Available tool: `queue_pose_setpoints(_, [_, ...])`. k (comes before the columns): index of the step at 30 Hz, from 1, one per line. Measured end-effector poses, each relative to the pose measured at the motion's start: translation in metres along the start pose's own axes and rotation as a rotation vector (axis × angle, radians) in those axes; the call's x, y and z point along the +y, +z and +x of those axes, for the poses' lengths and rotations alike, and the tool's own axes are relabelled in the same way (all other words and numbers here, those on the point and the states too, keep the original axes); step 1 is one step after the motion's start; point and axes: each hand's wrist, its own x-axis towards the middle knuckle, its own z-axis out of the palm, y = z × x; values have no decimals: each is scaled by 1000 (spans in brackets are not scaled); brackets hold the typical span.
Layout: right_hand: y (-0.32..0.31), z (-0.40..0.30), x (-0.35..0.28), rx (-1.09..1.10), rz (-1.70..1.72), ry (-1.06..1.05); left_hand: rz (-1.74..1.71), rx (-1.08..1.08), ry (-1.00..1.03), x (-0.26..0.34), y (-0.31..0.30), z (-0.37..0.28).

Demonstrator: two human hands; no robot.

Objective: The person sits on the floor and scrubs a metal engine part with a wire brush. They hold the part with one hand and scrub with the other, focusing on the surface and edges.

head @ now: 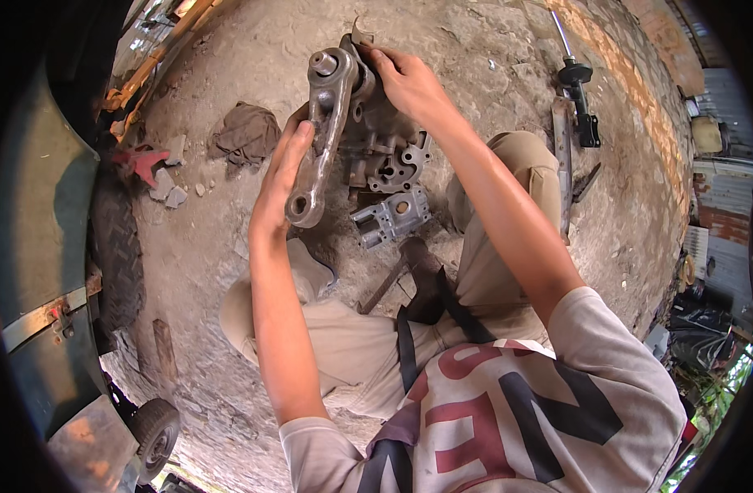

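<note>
My left hand (281, 175) grips the side of a worn steel lever arm (331, 126), thumb along its edge and the other fingers mostly hidden behind. The arm has a round eye at its lower end, and a shaft end protrudes through its upper end. Behind it is a dark cast-metal housing (382, 120), partly covered by the arm and my hands. At the top, my right hand (407, 77) pinches a thin curled strip (357, 36) against the assembly; its material is unclear. Below lie a bolt-holed metal casting (401, 166) and a grey, box-like casting (392, 217).
A brown rag (247, 134), a red broken piece (140, 163) and stone chunks (167, 185) lie left on the dirt floor. At right are a strut shock absorber (578, 83) and a perforated metal bar (562, 166). A vehicle panel (41, 203) borders the left.
</note>
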Motion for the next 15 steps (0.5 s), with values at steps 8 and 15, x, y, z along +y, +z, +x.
queue_pose_setpoints(8, [-2, -4, -5, 19, -92, 30, 28, 14, 13, 2, 3, -1])
queue_pose_setpoints(15, [1, -4, -11, 41, 32, -126, 90, 38, 109, 0, 3, -5])
